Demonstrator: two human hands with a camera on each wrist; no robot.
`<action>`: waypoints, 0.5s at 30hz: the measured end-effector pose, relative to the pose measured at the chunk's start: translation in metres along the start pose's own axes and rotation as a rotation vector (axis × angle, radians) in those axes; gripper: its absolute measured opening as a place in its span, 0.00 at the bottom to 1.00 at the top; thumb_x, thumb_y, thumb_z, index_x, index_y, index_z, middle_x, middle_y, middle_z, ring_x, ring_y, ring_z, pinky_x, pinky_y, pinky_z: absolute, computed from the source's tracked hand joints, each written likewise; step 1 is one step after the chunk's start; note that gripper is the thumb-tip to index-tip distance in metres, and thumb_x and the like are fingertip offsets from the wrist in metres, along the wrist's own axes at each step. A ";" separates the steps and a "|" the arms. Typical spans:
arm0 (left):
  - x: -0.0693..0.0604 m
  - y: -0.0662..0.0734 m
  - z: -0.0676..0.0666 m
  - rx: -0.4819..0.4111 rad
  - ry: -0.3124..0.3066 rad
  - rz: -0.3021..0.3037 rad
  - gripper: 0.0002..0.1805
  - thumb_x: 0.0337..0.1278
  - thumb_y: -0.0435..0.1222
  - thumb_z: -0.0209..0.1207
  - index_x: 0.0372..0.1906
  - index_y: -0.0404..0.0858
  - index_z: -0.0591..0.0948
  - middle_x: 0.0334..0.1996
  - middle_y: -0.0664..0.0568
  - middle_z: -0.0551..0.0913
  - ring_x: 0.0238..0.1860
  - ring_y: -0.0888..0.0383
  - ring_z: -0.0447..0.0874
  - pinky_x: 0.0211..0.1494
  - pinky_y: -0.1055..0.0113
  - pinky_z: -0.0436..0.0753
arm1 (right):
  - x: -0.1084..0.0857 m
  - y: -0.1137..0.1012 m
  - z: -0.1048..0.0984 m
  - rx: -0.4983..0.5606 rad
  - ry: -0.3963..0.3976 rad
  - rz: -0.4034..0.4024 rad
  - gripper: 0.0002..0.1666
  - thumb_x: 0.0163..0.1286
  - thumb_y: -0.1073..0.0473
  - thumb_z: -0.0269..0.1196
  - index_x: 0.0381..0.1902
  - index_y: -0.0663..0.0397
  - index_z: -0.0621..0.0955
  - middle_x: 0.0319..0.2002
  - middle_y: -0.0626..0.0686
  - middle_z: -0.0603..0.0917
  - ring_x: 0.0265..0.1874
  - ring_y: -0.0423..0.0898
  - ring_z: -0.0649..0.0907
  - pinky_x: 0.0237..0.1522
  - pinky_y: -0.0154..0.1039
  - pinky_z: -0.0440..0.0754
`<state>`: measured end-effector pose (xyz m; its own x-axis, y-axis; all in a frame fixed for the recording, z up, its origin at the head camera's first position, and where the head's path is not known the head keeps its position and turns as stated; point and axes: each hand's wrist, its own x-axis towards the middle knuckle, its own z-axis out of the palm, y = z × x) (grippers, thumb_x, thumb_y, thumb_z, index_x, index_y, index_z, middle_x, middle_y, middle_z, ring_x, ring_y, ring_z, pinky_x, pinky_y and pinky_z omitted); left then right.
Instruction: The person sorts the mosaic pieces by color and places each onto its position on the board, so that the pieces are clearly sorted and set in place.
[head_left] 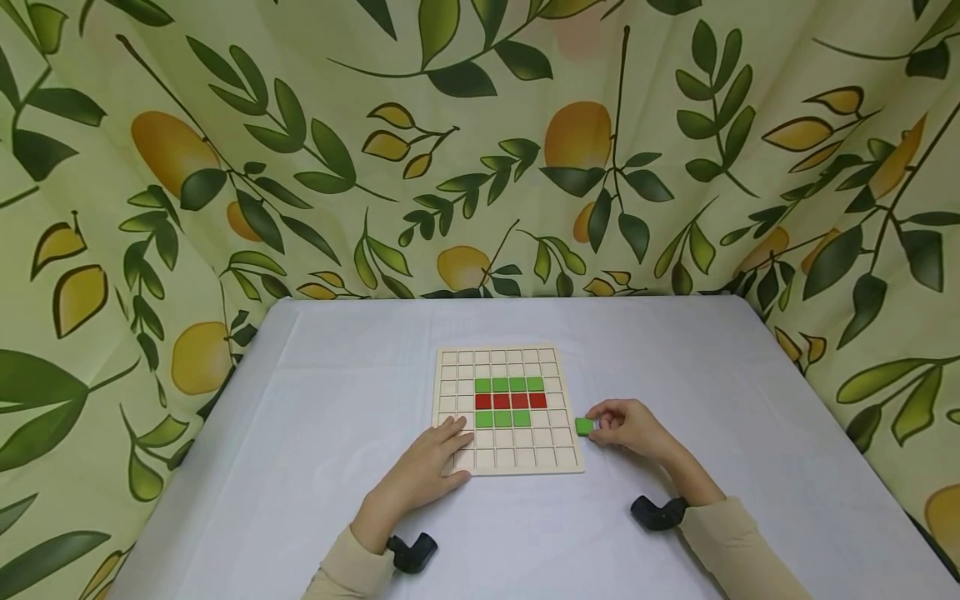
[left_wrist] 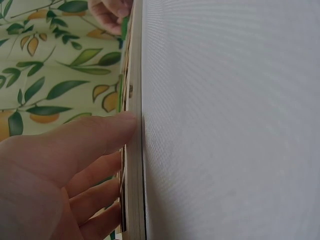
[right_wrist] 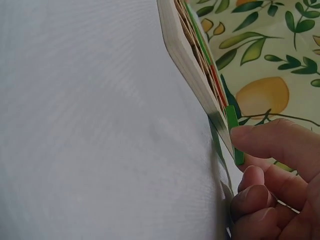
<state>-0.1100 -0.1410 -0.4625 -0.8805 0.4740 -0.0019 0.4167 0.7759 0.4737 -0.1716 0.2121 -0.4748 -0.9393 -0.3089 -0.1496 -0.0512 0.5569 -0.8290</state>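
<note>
A square wooden grid board (head_left: 551,457) lies on the table. Near its middle are a row of several green tiles (head_left: 508,385), a row of several red tiles (head_left: 511,401), and below them a shorter row of 3 green tiles (head_left: 502,418). My left hand (head_left: 429,467) rests on the board's near left corner, fingers spread on top and thumb (left_wrist: 112,131) touching the near edge. Just off the board's right side, my right hand (head_left: 633,428) pinches a green square tile (right_wrist: 234,135) between thumb and fingers.
A white cloth (head_left: 330,417) covers the table. Leaf-and-fruit patterned curtains (head_left: 480,150) stand behind it and at both sides. Dark wrist devices (head_left: 658,512) are worn at both wrists, beside beige sleeves (head_left: 738,546).
</note>
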 end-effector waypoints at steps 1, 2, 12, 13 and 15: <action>0.000 0.000 0.000 0.000 0.000 0.000 0.30 0.56 0.42 0.63 0.64 0.37 0.74 0.71 0.43 0.68 0.74 0.42 0.62 0.75 0.45 0.65 | 0.000 0.000 0.000 0.000 -0.001 -0.004 0.18 0.53 0.67 0.69 0.42 0.71 0.80 0.22 0.47 0.71 0.19 0.34 0.68 0.19 0.25 0.66; 0.000 0.000 0.000 0.000 0.001 -0.001 0.30 0.56 0.42 0.63 0.64 0.37 0.74 0.71 0.43 0.68 0.74 0.42 0.62 0.75 0.45 0.65 | 0.001 0.000 0.000 -0.001 -0.003 -0.011 0.18 0.54 0.67 0.69 0.42 0.71 0.80 0.23 0.47 0.71 0.19 0.34 0.69 0.19 0.25 0.66; -0.001 -0.001 0.001 0.002 0.000 -0.002 0.30 0.56 0.42 0.63 0.64 0.38 0.74 0.71 0.43 0.67 0.74 0.42 0.62 0.75 0.45 0.65 | 0.002 -0.005 0.001 0.009 -0.021 -0.039 0.17 0.55 0.68 0.68 0.42 0.71 0.80 0.23 0.47 0.71 0.19 0.33 0.69 0.20 0.25 0.67; 0.000 -0.001 0.001 0.001 0.000 -0.002 0.30 0.56 0.42 0.63 0.64 0.38 0.74 0.71 0.44 0.67 0.74 0.42 0.61 0.75 0.45 0.65 | 0.003 -0.006 0.001 0.010 -0.022 -0.039 0.17 0.55 0.68 0.68 0.42 0.71 0.80 0.23 0.47 0.71 0.19 0.33 0.69 0.19 0.25 0.67; 0.000 -0.001 0.001 -0.003 -0.001 -0.004 0.30 0.56 0.42 0.64 0.64 0.38 0.74 0.71 0.44 0.67 0.74 0.42 0.61 0.75 0.45 0.65 | 0.003 -0.007 0.002 0.012 -0.023 -0.038 0.17 0.55 0.68 0.68 0.42 0.71 0.80 0.23 0.47 0.71 0.19 0.33 0.69 0.19 0.25 0.67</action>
<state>-0.1098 -0.1414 -0.4636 -0.8818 0.4715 -0.0042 0.4129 0.7765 0.4760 -0.1738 0.2056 -0.4701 -0.9287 -0.3474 -0.1298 -0.0827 0.5352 -0.8406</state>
